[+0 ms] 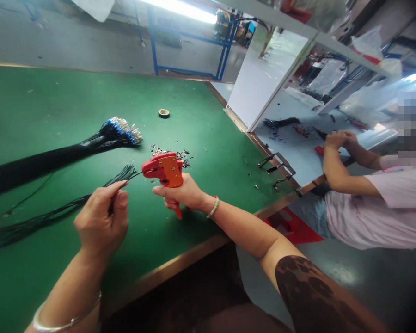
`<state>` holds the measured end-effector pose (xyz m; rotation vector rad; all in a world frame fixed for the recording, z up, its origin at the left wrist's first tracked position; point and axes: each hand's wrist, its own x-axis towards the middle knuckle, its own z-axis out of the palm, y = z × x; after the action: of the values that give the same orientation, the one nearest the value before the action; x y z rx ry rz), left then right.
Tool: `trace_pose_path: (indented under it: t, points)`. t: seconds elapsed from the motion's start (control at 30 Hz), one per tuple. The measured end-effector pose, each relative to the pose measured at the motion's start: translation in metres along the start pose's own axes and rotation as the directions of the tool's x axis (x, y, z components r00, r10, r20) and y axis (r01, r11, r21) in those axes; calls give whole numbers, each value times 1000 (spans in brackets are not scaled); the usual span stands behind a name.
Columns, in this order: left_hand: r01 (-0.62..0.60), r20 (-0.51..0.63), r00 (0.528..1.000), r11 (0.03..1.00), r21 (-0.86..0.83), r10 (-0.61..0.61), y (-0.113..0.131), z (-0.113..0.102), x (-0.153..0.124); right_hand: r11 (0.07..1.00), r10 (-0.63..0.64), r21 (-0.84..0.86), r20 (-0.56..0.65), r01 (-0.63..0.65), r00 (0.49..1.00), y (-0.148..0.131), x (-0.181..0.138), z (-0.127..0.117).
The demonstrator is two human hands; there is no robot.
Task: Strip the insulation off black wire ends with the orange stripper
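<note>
My right hand [180, 193] grips a red and orange crimping tool [162, 169] above the green table [48, 106]. Its jaws point left toward a thin black wire [127, 177]. My left hand [102, 221] pinches that wire between thumb and fingers, just left of the tool. A loose bunch of black wires [38, 219] trails from my left hand toward the left edge. A thicker black wire bundle [55, 157] with blue and metal terminals at its end [123, 130] lies farther back.
Small metal terminals [169, 152] are scattered behind the tool. A roll of black tape [164, 113] lies farther back. Another person [374, 203] in a pink shirt works at the neighbouring white table [298, 152] on the right. Blue metal frame [190, 41] stands beyond.
</note>
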<state>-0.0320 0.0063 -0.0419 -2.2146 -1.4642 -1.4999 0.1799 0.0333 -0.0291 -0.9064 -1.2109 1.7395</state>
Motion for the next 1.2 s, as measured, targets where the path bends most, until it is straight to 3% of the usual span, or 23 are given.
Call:
trace_pose_path:
  t: [0.17,0.3,0.43,0.57,0.77,0.9,1.2]
  points:
    - [-15,-24,1000,1000,6,15,-3,2,-2,989,18,-150,58,-9,998,-2,-2,-3]
    - [-34,-47,998,999,18,35,-2,2,-2,973,-60,-210,163,94,985,-8,-4,-8]
    - [-61,-33,998,998,11,61,-3,1,-1,957,-203,-201,39,207,978,-19,-3,-15]
    - [-128,25,991,991,-23,129,-2,5,-3,971,-237,-61,-83,232,968,-28,-4,-13]
    - [-175,103,978,983,-53,180,0,12,-11,981,-192,5,-89,193,977,-24,-5,-3]
    - [-183,140,972,982,-48,188,3,12,-13,984,-167,-78,-78,161,983,-20,-4,-3]
    - [-167,68,983,986,-26,168,10,11,-7,985,-159,-78,-28,157,987,-19,-2,-10]
